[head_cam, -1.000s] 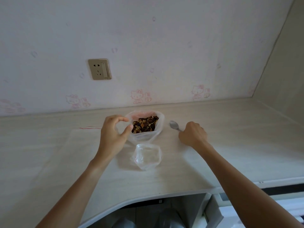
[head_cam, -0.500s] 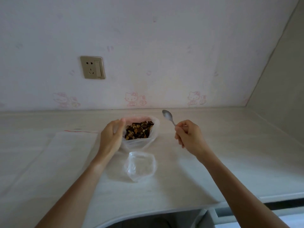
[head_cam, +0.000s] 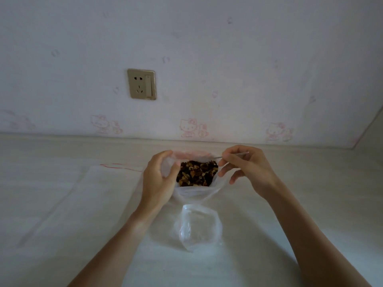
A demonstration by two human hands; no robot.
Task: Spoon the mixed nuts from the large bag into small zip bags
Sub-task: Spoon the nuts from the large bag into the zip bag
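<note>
step: spoon [head_cam: 233, 155] is being pinched in right hand [head_cam: 247, 169] fingers, bowl hidden, prob best dipped shallow | large bag [head_cam: 194, 190] rim is being held open by curled left hand [head_cam: 159, 179], mixed nuts [head_cam: 196, 172] inside | small zip bag [head_cam: 198, 228] is being left empty on worktop [head_cam: 310, 204], just in front

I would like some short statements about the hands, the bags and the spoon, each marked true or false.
1. The left hand holds the rim of the large bag. True.
2. The right hand is empty. False: it pinches the spoon by its handle.
3. The small zip bag lies nearer the person than the large bag. True.
4. The small zip bag is full of mixed nuts. False: it looks empty; the nuts are in the large bag.
5. A wall socket is on the wall. True.
</note>
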